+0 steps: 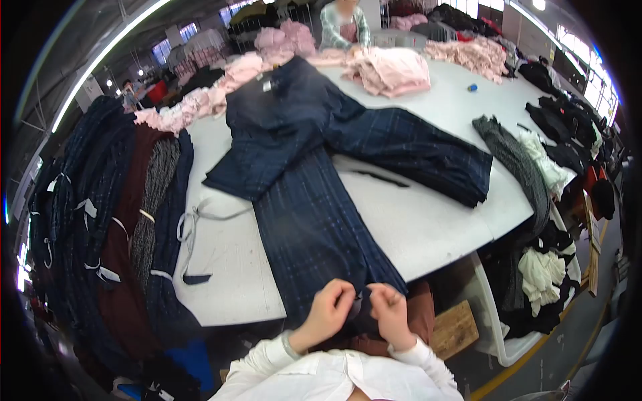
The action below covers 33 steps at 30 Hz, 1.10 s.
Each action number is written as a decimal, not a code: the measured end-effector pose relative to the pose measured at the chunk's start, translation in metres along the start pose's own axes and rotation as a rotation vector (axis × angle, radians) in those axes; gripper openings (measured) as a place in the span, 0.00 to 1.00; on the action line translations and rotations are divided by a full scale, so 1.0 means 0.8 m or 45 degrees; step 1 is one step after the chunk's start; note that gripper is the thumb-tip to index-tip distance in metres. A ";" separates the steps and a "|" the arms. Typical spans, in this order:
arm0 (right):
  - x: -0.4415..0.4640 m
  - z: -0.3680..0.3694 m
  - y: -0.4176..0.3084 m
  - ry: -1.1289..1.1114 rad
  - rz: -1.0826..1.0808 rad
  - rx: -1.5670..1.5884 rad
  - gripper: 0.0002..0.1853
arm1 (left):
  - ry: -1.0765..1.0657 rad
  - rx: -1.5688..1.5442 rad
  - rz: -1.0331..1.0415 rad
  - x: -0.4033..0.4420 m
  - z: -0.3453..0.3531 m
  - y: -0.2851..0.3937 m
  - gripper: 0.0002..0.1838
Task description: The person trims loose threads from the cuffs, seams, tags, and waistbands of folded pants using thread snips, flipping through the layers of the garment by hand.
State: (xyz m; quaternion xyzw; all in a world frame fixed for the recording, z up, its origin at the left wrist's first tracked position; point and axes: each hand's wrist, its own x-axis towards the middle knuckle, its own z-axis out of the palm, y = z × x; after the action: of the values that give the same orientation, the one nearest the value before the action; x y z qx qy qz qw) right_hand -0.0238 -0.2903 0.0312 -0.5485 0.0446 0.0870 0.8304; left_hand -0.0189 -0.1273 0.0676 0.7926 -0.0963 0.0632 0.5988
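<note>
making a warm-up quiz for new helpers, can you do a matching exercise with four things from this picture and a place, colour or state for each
Things:
1. checked garment
2. wooden block
3. left hand and right hand
4. wearer's shirt

Matches:
A. below the near edge of the table, to the right of the hands
B. white
C. dark blue, spread across the table
D. curled, at the garment's near end

Right pairs: 1-C, 2-A, 3-D, 4-B
</note>
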 end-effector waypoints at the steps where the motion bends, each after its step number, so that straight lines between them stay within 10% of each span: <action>1: 0.012 -0.016 0.016 -0.064 0.136 0.451 0.07 | -0.109 -0.232 -0.265 0.005 -0.011 -0.016 0.07; 5: 0.030 0.000 0.004 0.010 0.288 0.319 0.08 | -0.151 -0.535 -0.491 0.014 -0.033 -0.048 0.11; 7: 0.031 -0.005 -0.001 0.037 0.283 0.425 0.07 | -0.019 0.351 -0.039 0.001 -0.047 -0.029 0.14; 11: 0.039 -0.021 0.005 0.040 0.236 0.512 0.09 | 0.166 0.955 -0.453 -0.048 -0.103 -0.067 0.11; 12: 0.040 -0.026 0.010 0.023 0.247 0.541 0.09 | 0.155 0.845 -0.603 -0.049 -0.117 -0.068 0.05; 16: 0.044 -0.031 0.023 -0.041 0.306 0.660 0.08 | 0.497 -1.660 -0.697 -0.054 -0.119 -0.073 0.12; 25: 0.048 -0.032 0.032 0.006 0.415 0.687 0.10 | 0.514 -2.007 -0.359 -0.018 -0.097 -0.082 0.11; 29: 0.040 -0.028 0.020 -0.042 0.332 0.714 0.05 | 0.478 -1.331 -0.235 -0.021 -0.095 -0.049 0.05; 30: 0.031 -0.033 0.013 0.081 0.263 0.431 0.06 | 0.589 -0.512 -0.343 -0.038 -0.096 -0.042 0.07; 33: 0.016 -0.043 -0.004 0.220 -0.565 -0.489 0.12 | 0.080 0.614 0.579 -0.057 -0.110 0.006 0.10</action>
State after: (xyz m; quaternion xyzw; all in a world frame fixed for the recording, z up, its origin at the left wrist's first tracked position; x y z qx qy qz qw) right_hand -0.0098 -0.3220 0.0185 -0.6972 -0.0231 -0.1365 0.7033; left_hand -0.0635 -0.0406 0.0867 0.8674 -0.2343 0.2407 0.3671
